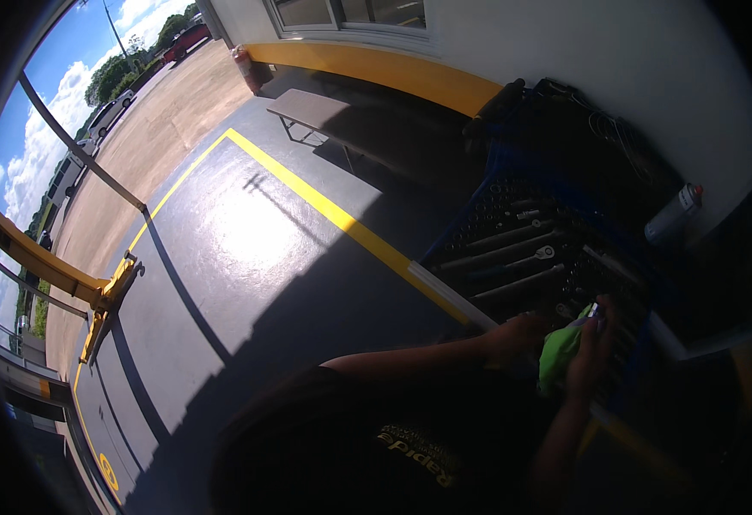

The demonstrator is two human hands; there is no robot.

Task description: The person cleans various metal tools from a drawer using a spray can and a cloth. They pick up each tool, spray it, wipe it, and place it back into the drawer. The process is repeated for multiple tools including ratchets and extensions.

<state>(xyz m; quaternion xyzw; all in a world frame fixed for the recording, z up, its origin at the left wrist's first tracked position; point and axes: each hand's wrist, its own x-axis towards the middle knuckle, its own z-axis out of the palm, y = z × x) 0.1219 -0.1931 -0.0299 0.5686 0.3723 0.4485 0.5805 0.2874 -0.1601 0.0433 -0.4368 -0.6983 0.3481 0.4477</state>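
My right hand [589, 356] is closed around a bright green cloth [558, 354]. A small shiny metal piece [595, 311] sticks out by its fingertips; its kind is too small to tell. Close beside the cloth, my left hand [520, 336] has its fingers curled, and deep shade hides what is in them. Both hands are over the near edge of an open tool drawer [451, 292]. Inside lie a ratchet [544, 252], long dark bar-like tools [513, 243] and rows of sockets [513, 190].
A spray can [675, 215] stands on the dark cabinet top beside coiled cable [621, 137]. Beyond the drawer is a low bench [312, 110] along the wall. A yellow lift arm [110, 300] reaches in from the left over grey floor [247, 232] with yellow lines.
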